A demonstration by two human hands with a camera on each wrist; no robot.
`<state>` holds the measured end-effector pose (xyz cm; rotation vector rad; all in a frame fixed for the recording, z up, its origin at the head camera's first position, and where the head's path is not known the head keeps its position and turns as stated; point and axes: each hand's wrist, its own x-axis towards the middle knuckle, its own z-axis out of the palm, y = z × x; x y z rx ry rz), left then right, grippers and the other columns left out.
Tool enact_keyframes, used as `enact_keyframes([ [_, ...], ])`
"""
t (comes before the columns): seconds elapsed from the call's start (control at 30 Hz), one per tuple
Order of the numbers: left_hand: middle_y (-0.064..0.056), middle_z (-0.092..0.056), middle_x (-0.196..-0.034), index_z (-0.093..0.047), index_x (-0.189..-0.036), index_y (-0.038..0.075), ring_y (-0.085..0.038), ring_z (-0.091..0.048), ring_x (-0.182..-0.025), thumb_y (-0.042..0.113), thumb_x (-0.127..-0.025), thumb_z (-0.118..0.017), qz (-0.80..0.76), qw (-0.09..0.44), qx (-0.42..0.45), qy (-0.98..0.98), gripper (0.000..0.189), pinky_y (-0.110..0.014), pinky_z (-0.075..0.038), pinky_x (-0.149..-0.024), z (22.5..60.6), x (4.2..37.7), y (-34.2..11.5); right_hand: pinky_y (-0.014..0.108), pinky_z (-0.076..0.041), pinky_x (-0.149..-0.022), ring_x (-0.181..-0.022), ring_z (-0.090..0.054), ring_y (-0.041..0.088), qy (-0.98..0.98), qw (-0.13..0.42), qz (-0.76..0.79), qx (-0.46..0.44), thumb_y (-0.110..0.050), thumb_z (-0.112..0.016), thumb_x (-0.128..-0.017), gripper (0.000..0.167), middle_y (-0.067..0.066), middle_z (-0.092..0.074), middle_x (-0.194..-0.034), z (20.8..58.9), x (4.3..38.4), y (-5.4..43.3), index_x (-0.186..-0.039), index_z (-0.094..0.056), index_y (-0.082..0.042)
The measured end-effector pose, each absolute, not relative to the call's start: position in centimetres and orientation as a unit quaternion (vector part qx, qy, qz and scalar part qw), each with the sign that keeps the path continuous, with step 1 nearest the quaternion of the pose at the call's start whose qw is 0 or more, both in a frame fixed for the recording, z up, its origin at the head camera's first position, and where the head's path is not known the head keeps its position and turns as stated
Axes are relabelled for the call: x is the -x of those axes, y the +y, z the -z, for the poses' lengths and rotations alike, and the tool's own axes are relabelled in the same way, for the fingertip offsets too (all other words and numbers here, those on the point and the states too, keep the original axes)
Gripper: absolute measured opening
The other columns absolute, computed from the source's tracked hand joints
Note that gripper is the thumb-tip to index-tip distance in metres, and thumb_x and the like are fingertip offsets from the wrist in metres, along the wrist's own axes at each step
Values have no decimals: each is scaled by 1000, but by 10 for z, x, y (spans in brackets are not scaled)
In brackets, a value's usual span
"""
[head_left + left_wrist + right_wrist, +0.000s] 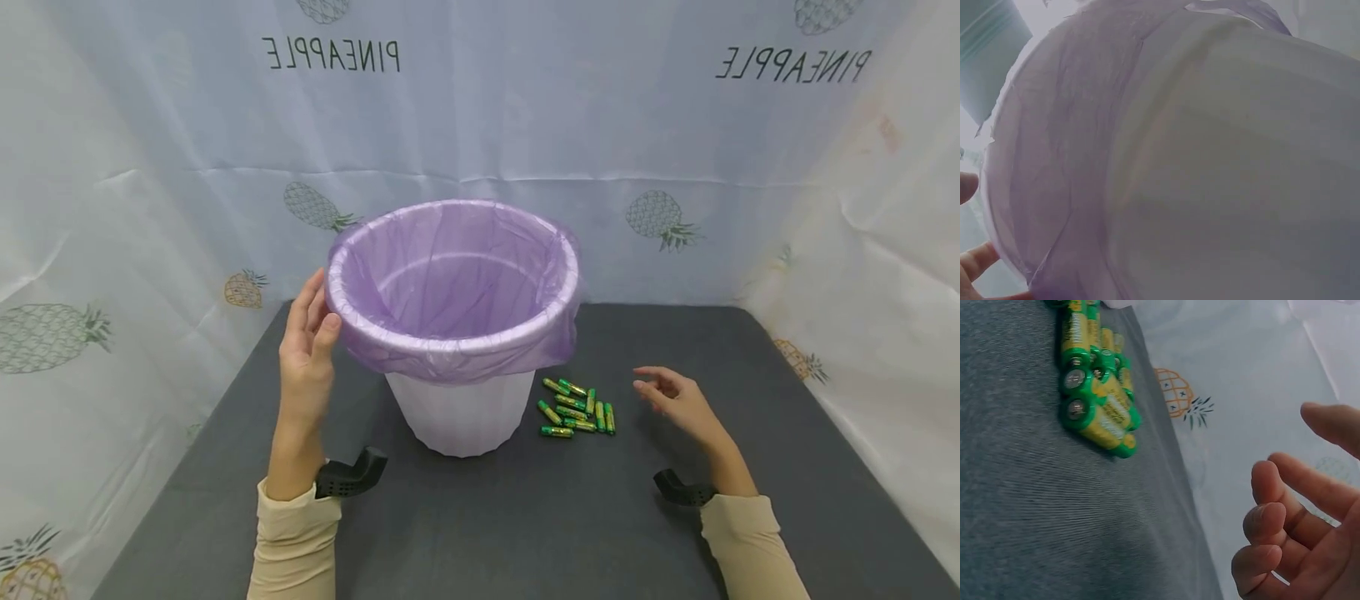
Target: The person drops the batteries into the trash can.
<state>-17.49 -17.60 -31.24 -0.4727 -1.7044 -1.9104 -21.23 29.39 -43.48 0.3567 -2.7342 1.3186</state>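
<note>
A white trash bin (463,408) stands on the dark table, lined with a purple plastic bag (465,304) folded over its rim. My left hand (306,367) rests against the left side of the bagged rim, fingers extended and thumb toward the front. The left wrist view shows fingertips (982,257) touching the bag's edge. Right of the bin lies a loose group of several green and yellow batteries (572,407). To their right, my right hand (682,407) hovers with loosely bent fingers and holds nothing. The right wrist view shows the batteries (1097,400) apart from the fingers.
Dark cloth covers the table (480,533). A pale curtain (517,117) with pineapple prints hangs behind it and along both sides. Each wrist carries a black camera mount, one on the left (351,475) and one on the right (681,490).
</note>
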Motion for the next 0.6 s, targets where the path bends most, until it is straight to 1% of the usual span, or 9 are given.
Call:
enact_keyframes([
  [0.1, 0, -50, -141, -39, -146, 11, -6, -49, -127, 7, -96, -46, 710, 261, 182, -629, 50, -13, -38, -104, 314, 176, -171, 27, -43, -54, -59, -51, 16, -885, 10, -446, -137, -17, -55, -98, 39, -4, -61, -79, 442, 213, 294, -130, -52, 6],
  [0.2, -1, -49, -143, -41, -145, 12, -6, -48, -128, 8, -95, -47, 708, 267, 185, -627, 51, -14, -37, -105, 317, 177, -169, 26, -42, -53, -55, -47, 12, -874, -28, -458, -159, -14, -56, -96, 41, 5, -60, -75, 450, 217, 294, -130, -51, 8],
  [0.37, -3, -45, -147, -38, -146, 9, -7, -47, -129, 7, -95, -48, 704, 273, 204, -623, 52, -14, -37, -106, 321, 177, -167, 23, -39, -48, -51, -39, 0, -858, -100, -472, -177, -12, -62, -92, 48, 0, -60, -73, 461, 223, 294, -132, -49, 10],
  [0.47, -4, -42, -149, -37, -147, 10, -7, -46, -129, 6, -94, -48, 709, 266, 204, -620, 54, -14, -37, -106, 321, 177, -166, 22, -38, -48, -52, -38, -2, -852, -119, -474, -188, -10, -67, -88, 53, -2, -59, -73, 464, 225, 293, -132, -47, 13],
  [0.6, -6, -39, -151, -36, -147, 10, -7, -45, -132, 6, -94, -49, 718, 255, 210, -613, 55, -15, -36, -107, 320, 176, -166, 21, -38, -52, -54, -39, -2, -856, -132, -461, -193, -11, -71, -84, 58, -4, -55, -71, 464, 226, 290, -132, -47, 12],
])
